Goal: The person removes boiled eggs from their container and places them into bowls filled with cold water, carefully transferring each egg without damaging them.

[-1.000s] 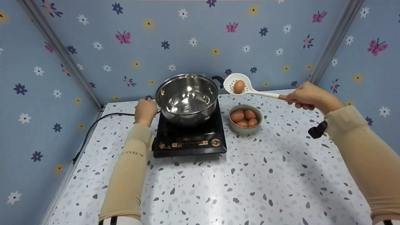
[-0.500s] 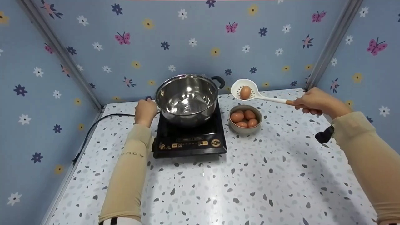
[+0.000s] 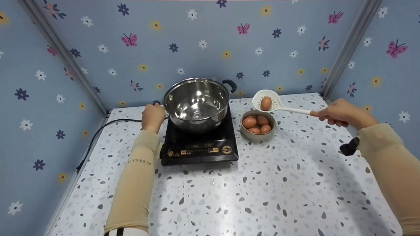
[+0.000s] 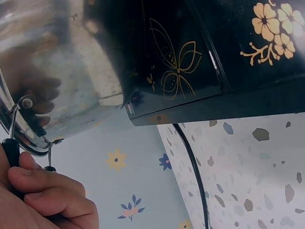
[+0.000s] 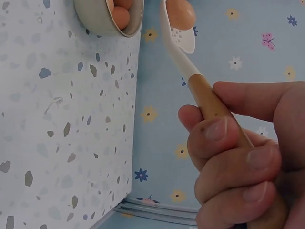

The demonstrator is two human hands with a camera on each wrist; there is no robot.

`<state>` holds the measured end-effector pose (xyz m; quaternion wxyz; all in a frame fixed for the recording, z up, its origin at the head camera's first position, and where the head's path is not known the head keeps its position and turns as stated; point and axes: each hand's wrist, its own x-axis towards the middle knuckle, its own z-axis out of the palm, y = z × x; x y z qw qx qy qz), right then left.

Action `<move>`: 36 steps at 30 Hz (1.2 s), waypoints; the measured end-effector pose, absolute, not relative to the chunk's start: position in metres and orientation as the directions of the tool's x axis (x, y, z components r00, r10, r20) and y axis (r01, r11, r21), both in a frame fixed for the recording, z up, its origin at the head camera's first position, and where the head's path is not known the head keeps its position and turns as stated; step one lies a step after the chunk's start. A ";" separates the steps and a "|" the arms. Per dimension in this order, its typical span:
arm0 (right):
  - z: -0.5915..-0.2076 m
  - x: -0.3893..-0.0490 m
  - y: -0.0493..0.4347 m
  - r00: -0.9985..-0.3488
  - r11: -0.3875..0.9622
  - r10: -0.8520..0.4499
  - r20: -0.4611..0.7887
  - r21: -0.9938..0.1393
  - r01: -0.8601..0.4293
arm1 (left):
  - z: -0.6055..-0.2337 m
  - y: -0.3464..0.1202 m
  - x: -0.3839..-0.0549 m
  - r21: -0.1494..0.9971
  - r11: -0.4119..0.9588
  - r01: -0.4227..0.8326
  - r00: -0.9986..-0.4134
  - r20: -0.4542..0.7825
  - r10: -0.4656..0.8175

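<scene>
A steel pot (image 3: 197, 101) stands on the black induction cooker (image 3: 199, 157). My left hand (image 3: 153, 117) grips the pot's black side handle (image 4: 11, 151), with the fingers curled round it in the left wrist view. On the right, my right hand (image 3: 344, 113) holds a white slotted spoon (image 3: 288, 108) by its wooden handle (image 5: 209, 98). One brown egg (image 3: 266, 103) lies in the spoon's bowl, raised just behind a grey bowl (image 3: 258, 137). Several more brown eggs (image 3: 249, 122) sit inside that bowl, to the right of the cooker.
A black cord (image 3: 98, 131) runs from the cooker to the left edge of the speckled table (image 3: 249, 196). Flower-patterned panels (image 3: 210, 42) close in the table at the back and both sides. The pot's other handle (image 3: 229, 86) points toward the spoon.
My right hand has moved right and down, carrying the spoon and its egg away from the pot's far handle to just behind the bowl. The left hand and pot stay still.
</scene>
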<state>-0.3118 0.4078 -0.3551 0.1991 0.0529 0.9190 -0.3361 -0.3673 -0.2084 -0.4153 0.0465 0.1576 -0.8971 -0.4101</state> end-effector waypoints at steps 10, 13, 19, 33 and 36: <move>-0.365 -0.308 0.423 -0.902 0.780 -0.058 -0.428 -0.584 0.227 | -0.416 -0.209 -0.368 0.751 0.604 -0.267 -0.946 -0.083 -0.314; -0.367 -0.307 0.426 -0.907 0.791 -0.054 -0.417 -0.572 0.216 | -0.416 -0.209 -0.368 0.751 0.602 -0.272 -0.944 -0.088 -0.316; -0.365 -0.306 0.427 -0.917 0.820 -0.051 -0.396 -0.541 0.188 | -0.413 -0.209 -0.368 0.747 0.595 -0.297 -0.936 -0.105 -0.336; -0.343 -0.301 0.414 -0.935 0.892 -0.040 -0.351 -0.435 0.125 | -0.416 -0.207 -0.372 0.740 0.608 -0.287 -0.935 -0.078 -0.346; -0.335 -0.300 0.409 -0.947 0.916 -0.044 -0.319 -0.390 0.089 | -0.416 -0.207 -0.372 0.745 0.605 -0.282 -0.934 -0.071 -0.349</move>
